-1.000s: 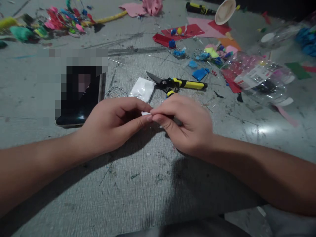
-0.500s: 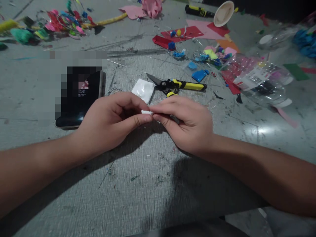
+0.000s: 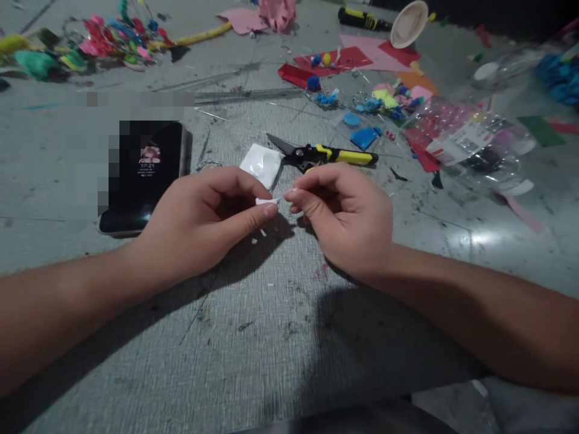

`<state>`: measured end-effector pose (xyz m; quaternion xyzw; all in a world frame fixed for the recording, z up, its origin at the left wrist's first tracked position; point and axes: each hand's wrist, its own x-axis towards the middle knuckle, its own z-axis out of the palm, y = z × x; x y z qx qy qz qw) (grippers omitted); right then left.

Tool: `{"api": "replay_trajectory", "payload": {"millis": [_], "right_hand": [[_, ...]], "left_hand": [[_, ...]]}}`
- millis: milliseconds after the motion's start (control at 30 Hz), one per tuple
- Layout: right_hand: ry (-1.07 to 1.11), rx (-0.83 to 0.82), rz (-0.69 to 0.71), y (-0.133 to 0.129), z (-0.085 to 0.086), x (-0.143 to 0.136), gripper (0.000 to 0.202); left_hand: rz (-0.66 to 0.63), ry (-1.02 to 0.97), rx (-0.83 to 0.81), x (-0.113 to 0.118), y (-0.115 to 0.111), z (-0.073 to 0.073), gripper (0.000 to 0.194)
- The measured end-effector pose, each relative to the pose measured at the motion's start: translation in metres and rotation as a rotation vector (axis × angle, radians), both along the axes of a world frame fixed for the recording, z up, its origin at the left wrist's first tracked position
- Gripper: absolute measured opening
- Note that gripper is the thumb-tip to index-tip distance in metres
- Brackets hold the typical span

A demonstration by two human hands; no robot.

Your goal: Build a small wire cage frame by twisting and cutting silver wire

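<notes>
Between thumb and forefinger, my left hand [image 3: 203, 220] pinches a small white piece [image 3: 266, 202], soft-looking and pointed at its right end. A short gap to the right, my right hand [image 3: 350, 217] is closed in a pinch, with a tiny white bit [image 3: 293, 191] at its fingertips. Just behind my hands lies a white square packet [image 3: 261, 165], and black and yellow pliers-like cutters [image 3: 348, 155] touch its right side. The curled lower fingers of my right hand are partly hidden.
A phone [image 3: 145, 181] lies beside my left hand. Farther back are a colourful decorated yellow stem [image 3: 199, 38], red paper [image 3: 348, 59] and a paper cup [image 3: 409, 24]. Clear plastic packaging [image 3: 474, 141] is at the right, with blue clay [image 3: 364, 138] nearer the cutters.
My right hand has moved up and away from my left, and their fingertips have parted. The white piece stays in my left hand; a tiny bit now shows in my right.
</notes>
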<state>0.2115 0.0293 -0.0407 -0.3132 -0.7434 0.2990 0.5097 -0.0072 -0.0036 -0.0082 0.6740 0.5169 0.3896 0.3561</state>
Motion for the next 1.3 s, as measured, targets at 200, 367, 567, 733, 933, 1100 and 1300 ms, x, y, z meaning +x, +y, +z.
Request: {"api": "replay_trajectory", "payload": {"millis": [200, 367, 567, 733, 933, 1100, 1300], "right_hand": [[-0.056, 0.041, 0.056, -0.005, 0.01, 0.0, 0.013], [-0.11, 0.144, 0.096, -0.005, 0.016, 0.003, 0.029], [-0.061, 0.212, 0.138, -0.007, 0.013, 0.0, 0.039], [-0.064, 0.216, 0.089, -0.006, 0.01, 0.0, 0.009], [-0.037, 0.187, 0.102, -0.006, 0.014, 0.002, 0.011], [0.0, 0.076, 0.148, -0.012, 0.013, 0.003, 0.017], [0.037, 0.001, 0.066, -0.006, 0.0, 0.0, 0.012]], "left_hand": [[-0.032, -0.031, -0.03, 0.0, 0.0, 0.0, 0.01], [-0.033, 0.005, 0.004, 0.0, -0.001, -0.003, 0.023], [-0.047, 0.099, 0.033, -0.003, -0.001, -0.003, 0.016], [-0.08, 0.06, -0.007, -0.004, -0.001, -0.002, 0.014], [-0.093, 0.072, 0.012, -0.002, -0.001, 0.002, 0.013], [-0.134, 0.067, -0.024, -0.001, -0.001, 0.001, 0.013], [-0.101, -0.037, -0.069, -0.002, -0.001, -0.001, 0.012]]}}
